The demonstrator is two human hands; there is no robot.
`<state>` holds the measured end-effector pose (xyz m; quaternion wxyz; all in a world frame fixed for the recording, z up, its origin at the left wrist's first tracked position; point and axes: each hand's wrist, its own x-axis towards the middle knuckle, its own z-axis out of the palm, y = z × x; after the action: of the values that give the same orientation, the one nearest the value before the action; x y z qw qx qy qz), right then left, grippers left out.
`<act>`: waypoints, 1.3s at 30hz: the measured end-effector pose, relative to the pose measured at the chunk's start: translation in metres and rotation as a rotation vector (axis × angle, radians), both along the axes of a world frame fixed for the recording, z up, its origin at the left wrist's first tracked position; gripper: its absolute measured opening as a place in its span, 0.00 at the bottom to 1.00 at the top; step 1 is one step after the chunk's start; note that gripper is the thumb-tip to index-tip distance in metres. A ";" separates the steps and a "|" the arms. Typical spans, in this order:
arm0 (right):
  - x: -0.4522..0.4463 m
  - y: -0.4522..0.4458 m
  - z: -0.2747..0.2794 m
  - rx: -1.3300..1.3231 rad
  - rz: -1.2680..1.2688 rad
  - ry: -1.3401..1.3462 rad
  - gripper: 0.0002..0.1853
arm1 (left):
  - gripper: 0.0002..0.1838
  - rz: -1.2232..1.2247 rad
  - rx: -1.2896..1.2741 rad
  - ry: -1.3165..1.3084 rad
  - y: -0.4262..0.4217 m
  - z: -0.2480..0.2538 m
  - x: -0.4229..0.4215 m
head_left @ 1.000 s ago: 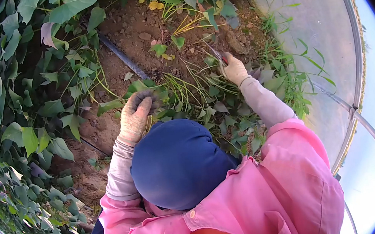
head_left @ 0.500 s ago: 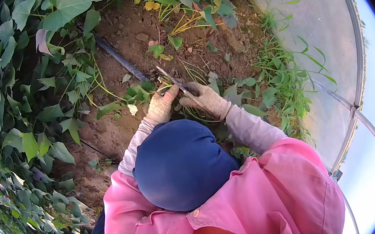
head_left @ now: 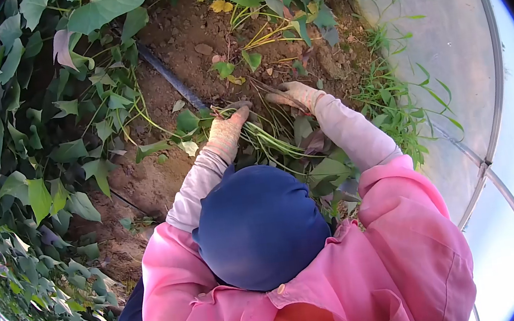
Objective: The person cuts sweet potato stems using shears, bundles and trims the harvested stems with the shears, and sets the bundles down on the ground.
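Note:
My left hand (head_left: 228,131), in a pale, soil-stained glove, is closed around a bunch of green vine stems (head_left: 270,138). The stems trail to the right, with leaves (head_left: 329,171) at their far end. To the right, my right hand (head_left: 298,97), gloved too, is closed on what looks like a pair of scissors (head_left: 269,88). Their thin, dark blades point up and left over the soil, and a bit of red shows by the palm. The fingers hide most of the handles.
A black hose (head_left: 168,75) runs across the brown soil (head_left: 191,25). Dense leafy vines (head_left: 35,160) fill the left side. Grass (head_left: 391,85) grows along the clear plastic wall (head_left: 446,44) with its metal frame at the right. Yellowed leaves (head_left: 221,5) lie ahead.
My hands have moved apart: the right one, with the scissors, went right and up from beside the left. More of the stems in my left hand now shows.

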<state>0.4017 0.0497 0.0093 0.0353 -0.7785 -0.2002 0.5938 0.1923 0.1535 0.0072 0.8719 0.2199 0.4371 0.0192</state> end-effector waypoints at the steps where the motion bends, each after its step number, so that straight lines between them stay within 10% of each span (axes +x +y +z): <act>1: -0.001 0.000 -0.004 0.014 -0.010 -0.006 0.35 | 0.12 0.014 0.036 0.013 -0.002 -0.006 0.002; 7: -0.025 -0.010 -0.001 0.141 -0.258 0.235 0.25 | 0.22 -0.027 0.223 0.048 -0.027 -0.082 0.010; 10: -0.051 -0.029 -0.037 0.347 -0.786 0.426 0.27 | 0.24 -0.267 0.292 0.096 -0.021 -0.093 0.012; 13: -0.060 -0.057 -0.085 0.417 -0.437 -0.223 0.32 | 0.27 -0.032 -0.322 0.303 -0.001 -0.043 0.030; 14: -0.063 -0.048 -0.055 0.345 -0.358 -0.399 0.31 | 0.26 -0.183 -0.023 0.194 -0.012 -0.074 0.018; 16: -0.065 -0.038 -0.035 0.257 -0.283 -0.338 0.29 | 0.26 -0.370 0.363 0.146 -0.021 -0.101 0.009; 17: -0.069 -0.074 -0.140 0.298 -0.580 -0.069 0.24 | 0.27 -0.396 0.320 0.172 -0.017 -0.091 0.014; 22: -0.099 -0.061 -0.072 0.553 -0.492 0.312 0.15 | 0.20 -0.298 0.209 0.129 -0.011 -0.065 0.009; 24: -0.114 -0.061 -0.057 0.733 -0.492 0.284 0.14 | 0.17 -0.135 -0.061 0.247 -0.003 -0.030 0.008; 39: -0.166 -0.050 -0.012 0.791 -0.504 0.188 0.22 | 0.18 0.149 0.114 -0.078 -0.010 0.016 -0.068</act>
<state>0.2358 -0.0004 -0.0026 0.4896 -0.6727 -0.2117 0.5127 0.1243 0.1434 0.0233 0.8704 0.2352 0.4163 0.1172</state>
